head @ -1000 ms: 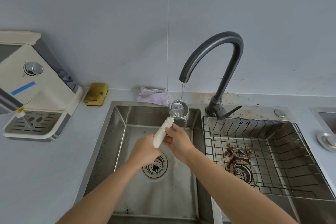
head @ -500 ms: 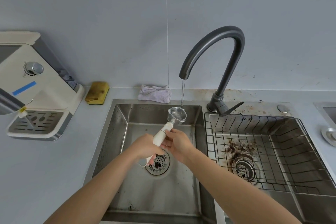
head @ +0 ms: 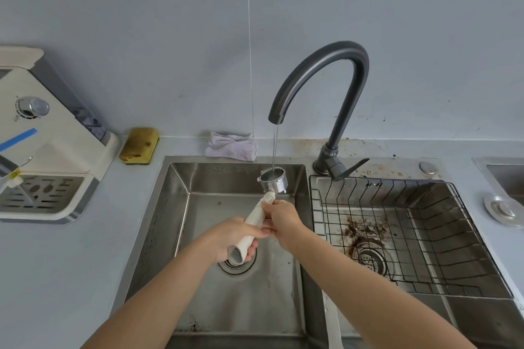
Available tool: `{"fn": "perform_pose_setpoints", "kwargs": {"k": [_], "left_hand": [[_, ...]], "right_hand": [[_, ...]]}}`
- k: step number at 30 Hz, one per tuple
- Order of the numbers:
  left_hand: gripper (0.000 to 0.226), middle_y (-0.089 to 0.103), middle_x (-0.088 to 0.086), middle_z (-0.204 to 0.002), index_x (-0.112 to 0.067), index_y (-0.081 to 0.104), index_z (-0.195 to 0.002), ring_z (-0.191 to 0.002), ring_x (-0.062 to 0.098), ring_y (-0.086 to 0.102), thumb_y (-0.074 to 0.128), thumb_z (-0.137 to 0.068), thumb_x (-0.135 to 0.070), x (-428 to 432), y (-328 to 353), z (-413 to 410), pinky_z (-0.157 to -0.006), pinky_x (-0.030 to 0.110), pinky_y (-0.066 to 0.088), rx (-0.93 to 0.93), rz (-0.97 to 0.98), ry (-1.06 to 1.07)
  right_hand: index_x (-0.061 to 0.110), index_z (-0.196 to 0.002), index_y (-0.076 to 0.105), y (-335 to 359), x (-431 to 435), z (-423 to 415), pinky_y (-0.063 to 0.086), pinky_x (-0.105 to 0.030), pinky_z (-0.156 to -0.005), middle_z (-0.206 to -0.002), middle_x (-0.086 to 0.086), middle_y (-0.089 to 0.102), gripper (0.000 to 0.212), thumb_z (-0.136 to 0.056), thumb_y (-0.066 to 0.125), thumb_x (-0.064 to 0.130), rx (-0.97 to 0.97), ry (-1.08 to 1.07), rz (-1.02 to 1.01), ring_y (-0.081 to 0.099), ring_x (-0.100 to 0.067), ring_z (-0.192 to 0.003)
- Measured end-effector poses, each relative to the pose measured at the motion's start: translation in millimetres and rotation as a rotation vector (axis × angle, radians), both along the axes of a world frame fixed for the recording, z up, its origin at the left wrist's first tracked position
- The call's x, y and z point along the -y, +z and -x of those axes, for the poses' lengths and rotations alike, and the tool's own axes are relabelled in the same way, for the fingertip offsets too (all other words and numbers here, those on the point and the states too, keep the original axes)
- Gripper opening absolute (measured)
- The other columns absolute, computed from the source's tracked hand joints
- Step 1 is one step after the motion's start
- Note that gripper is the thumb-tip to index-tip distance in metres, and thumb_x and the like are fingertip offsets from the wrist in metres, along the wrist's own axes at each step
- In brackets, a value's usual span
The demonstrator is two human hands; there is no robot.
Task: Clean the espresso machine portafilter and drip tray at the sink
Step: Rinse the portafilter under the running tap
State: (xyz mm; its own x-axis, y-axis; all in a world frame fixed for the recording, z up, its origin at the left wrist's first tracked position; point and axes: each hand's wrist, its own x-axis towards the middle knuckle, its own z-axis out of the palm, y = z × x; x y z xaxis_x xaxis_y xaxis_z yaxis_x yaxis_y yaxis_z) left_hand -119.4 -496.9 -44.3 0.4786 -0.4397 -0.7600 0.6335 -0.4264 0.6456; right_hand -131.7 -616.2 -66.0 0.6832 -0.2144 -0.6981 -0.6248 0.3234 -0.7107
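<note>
The portafilter has a steel basket and a white handle. I hold it over the left sink basin, basket up under a thin stream from the dark faucet. My left hand wraps the lower end of the handle. My right hand pinches the handle higher up, just below the basket. The cream espresso machine stands on the counter at the left, its slotted drip tray still in place at the front.
A yellow sponge and a crumpled cloth lie behind the left basin. The right basin holds a black wire rack with coffee grounds around its drain. The faucet lever points right.
The portafilter basket has tilted from facing me to level and sits lower under the stream. My left hand has slid down toward the end of the handle.
</note>
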Motion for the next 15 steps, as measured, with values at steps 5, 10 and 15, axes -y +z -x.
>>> {"fn": "perform_pose_setpoints", "kwargs": {"k": [5,10,15], "left_hand": [[0.006,0.049,0.001,-0.046,-0.004,0.055,-0.091,-0.035,0.011,0.044,0.057,-0.086,-0.003,11,-8,8,-0.037,0.02,0.038,-0.081,0.133,0.078],[0.017,0.047,0.003,-0.051,-0.009,0.052,-0.074,-0.037,0.012,0.043,0.056,-0.084,0.003,21,-16,19,-0.041,0.022,0.039,-0.114,0.211,0.163],[0.022,0.045,0.006,-0.052,-0.01,0.048,-0.072,-0.035,0.014,0.043,0.056,-0.082,0.008,31,-21,26,-0.042,0.021,0.04,0.008,0.199,0.195]], "right_hand": [[0.011,-0.097,0.053,3,8,2,0.044,-0.026,-0.064,-0.082,-0.002,0.057,0.007,-0.094,0.047,0.014,0.035,0.025,0.116,0.056,-0.022,-0.087],[0.01,-0.114,0.053,3,12,3,0.048,-0.032,-0.075,-0.097,-0.006,0.057,0.022,-0.093,0.048,0.014,0.063,0.047,0.21,0.055,-0.02,-0.089],[0.014,-0.128,0.049,0,16,5,0.051,-0.036,-0.089,-0.109,-0.004,0.057,0.036,-0.092,0.049,0.013,0.105,0.085,0.237,0.056,-0.018,-0.095]]}}
